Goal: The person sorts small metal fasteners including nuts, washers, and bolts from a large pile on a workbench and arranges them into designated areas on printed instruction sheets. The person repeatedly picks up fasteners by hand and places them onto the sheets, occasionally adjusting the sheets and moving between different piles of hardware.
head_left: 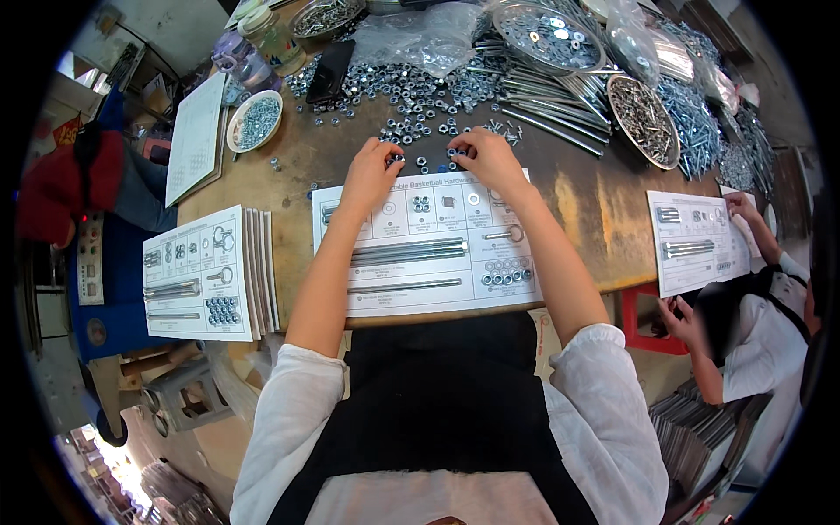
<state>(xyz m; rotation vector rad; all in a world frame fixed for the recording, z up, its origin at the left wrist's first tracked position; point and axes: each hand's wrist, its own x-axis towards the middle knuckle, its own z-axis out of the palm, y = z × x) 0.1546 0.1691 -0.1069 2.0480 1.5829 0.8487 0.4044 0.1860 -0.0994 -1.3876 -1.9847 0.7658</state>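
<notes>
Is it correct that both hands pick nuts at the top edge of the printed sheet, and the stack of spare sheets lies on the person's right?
Not quite. The head view shows the stack of spare sheets on the person's left. Both the left hand and right hand do reach the nuts above the printed sheet.

A stack of printed sheets (210,276) lies left; a black phone (330,72) beside a small white bowl (255,121)

Pretty cluttered workshop: a worn brown wooden table (595,210) with pale scuffed patches, and a red stool (646,325) tucked under its right edge. Grey concrete floor (52,385) on the left, with a blue machine (105,289) and bright daylight hitting the lower-left corner.
</notes>
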